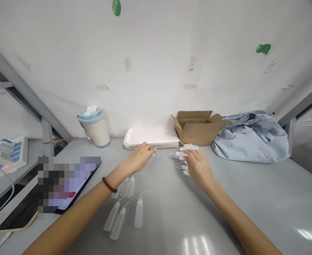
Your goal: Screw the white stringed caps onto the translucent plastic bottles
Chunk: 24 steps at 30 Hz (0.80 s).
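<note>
My left hand point(140, 156) is closed in a pinch in front of the white stack, with a small white thing point(154, 152) at its fingertips that is too small to name. Over a cluster of translucent squeeze bottles with thin bent tubes, my right hand point(199, 167) pinches one squeeze bottle point(181, 154) by its end. Another bottle point(189, 147) lies just beyond those fingers, and others are partly hidden under the hand. Below my left wrist, several more such bottles point(118, 224) lie on the grey table point(166, 212), some partly covered by the forearm.
A stack of white padded envelopes point(153, 136) lies by the wall. Right of it are an open cardboard box point(202, 132) and a blue-grey cloth bag point(251, 141). At left stand a lidded cup point(96, 129), a tablet point(77, 189), a phone point(20, 212) and a power strip point(19, 152).
</note>
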{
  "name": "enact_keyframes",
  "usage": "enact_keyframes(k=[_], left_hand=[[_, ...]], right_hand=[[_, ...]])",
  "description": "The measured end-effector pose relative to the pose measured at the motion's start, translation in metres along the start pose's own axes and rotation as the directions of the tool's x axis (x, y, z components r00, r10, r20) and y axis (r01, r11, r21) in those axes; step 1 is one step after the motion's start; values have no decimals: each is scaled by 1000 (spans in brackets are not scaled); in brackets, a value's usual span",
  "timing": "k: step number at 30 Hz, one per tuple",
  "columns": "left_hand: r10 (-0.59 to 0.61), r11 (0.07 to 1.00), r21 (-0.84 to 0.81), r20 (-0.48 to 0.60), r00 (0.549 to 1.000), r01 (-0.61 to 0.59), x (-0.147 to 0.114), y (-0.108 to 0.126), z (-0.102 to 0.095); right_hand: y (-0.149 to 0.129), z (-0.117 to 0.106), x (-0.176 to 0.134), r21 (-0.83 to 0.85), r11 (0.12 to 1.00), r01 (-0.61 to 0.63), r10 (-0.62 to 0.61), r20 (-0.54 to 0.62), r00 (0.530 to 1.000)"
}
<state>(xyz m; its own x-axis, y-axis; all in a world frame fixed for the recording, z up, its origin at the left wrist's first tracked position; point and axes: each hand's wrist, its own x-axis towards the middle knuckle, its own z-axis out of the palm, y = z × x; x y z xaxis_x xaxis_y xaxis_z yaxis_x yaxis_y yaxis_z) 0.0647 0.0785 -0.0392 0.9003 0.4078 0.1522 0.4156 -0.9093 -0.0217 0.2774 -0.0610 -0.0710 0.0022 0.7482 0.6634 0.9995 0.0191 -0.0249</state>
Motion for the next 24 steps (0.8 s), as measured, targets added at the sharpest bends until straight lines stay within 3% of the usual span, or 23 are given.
enact_keyframes(k=[12, 24], left_hand=[[55, 998, 30, -7, 998, -54, 8, 1, 10], [23, 991, -133, -26, 999, -27, 2, 6, 4]], right_hand=[[0, -4, 0, -10, 1000, -1, 2, 59, 998], [-7, -7, -1, 10, 1000, 26, -27, 64, 998]])
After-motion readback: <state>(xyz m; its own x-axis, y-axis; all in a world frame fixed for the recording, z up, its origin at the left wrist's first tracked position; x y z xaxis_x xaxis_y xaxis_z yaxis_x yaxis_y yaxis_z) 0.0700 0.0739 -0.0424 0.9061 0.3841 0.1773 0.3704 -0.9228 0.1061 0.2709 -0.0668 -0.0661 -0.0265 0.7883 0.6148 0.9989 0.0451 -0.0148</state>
